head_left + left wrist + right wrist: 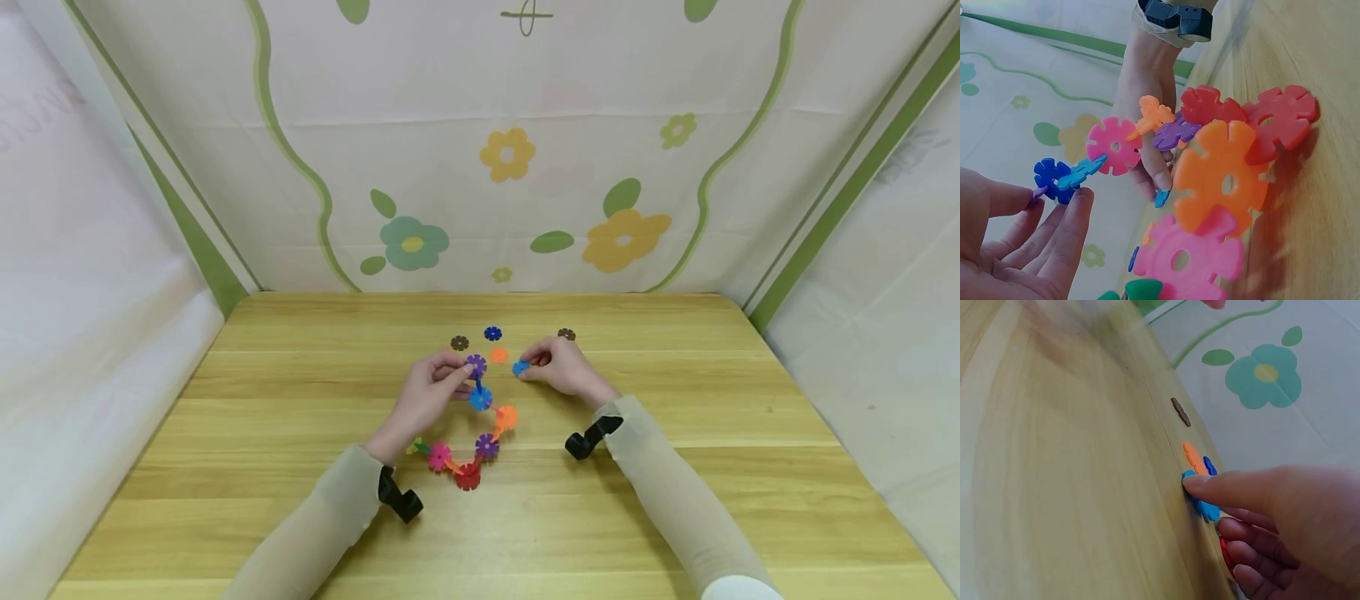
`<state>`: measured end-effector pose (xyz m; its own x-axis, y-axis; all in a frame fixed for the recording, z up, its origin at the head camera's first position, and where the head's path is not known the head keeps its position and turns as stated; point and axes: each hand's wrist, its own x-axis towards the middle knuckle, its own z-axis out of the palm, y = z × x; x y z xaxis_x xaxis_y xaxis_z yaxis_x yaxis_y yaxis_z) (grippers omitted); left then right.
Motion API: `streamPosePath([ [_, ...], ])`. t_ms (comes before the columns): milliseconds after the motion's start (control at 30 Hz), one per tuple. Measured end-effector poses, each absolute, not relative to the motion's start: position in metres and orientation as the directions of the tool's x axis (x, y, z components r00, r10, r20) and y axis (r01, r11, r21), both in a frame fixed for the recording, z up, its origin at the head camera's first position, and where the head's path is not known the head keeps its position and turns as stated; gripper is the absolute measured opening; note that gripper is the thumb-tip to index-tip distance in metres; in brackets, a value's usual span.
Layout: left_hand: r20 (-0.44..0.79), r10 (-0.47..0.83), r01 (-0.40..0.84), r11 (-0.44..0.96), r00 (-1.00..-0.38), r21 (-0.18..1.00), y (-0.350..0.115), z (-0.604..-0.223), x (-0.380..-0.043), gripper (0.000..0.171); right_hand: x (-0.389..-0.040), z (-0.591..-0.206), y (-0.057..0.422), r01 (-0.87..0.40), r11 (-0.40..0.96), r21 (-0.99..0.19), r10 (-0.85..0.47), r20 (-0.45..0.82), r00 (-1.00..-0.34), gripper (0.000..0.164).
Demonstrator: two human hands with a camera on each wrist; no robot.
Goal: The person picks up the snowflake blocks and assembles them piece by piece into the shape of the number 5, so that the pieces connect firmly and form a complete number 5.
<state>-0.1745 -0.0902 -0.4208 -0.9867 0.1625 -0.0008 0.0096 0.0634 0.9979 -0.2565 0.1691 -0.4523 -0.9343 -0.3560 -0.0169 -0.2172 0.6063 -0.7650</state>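
Observation:
A chain of notched plastic flower discs hangs from my left hand [429, 390], which pinches the purple disc [476, 365] at its upper end. Below that come a dark blue disc [1054, 180], a light blue one [481, 399], then pink, orange, purple and red discs [468, 477]. Its far end, with a pink disc [439, 457] and green pieces, runs beneath the left wrist. My right hand [564, 367] pinches a separate light blue disc [1200, 499] between thumb and fingers, just above the table. A red piece [1226, 555] shows partly hidden behind its fingers.
Loose discs lie on the wooden table [675, 500] beyond the hands: an orange one [498, 356], a dark blue one [492, 333], and two brown ones [460, 342], the second partly behind the right hand. Printed cloth walls [420, 150] enclose the back and sides.

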Motion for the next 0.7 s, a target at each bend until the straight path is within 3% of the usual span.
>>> streamPosePath([
  [333,-0.006,0.16,0.004,0.059,-0.987,0.998,-0.091,-0.422,-0.175,0.015,-0.252,-0.451,0.167,-0.226,0.524,-0.821,-0.373,0.017,-0.928,0.014],
  [700,-0.014,0.16,-0.004,0.062,-0.987,0.998,-0.091,-0.423,-0.176,0.015,-0.249,-0.433,0.165,-0.177,0.43,-0.885,-0.366,0.008,-0.93,0.018],
])
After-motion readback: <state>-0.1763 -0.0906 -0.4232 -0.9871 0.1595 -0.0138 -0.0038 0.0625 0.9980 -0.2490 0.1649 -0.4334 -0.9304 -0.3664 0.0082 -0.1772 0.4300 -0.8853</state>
